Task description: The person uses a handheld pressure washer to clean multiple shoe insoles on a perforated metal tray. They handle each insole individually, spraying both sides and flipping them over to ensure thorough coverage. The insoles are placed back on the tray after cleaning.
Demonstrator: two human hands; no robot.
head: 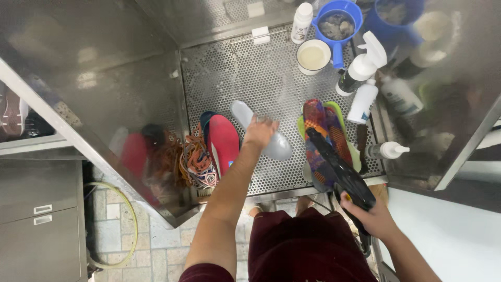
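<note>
Perforated matt steel tray sits between glossy metal walls; on the tray, a smooth pale insole, a woven cloth shoe, a glossy black plastic spray gun, white plastic bottles

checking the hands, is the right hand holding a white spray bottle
No, the right hand grips a black spray gun; the white spray bottle stands untouched.

Pale grey-white insole showing under the left hand. Black spray gun sitting in the right hand. Red insole lying beside orange laces. Multicoloured patterned shoe resting on lime-green insole. Blue scoop, white bottles standing on silver perforated tray.
</note>
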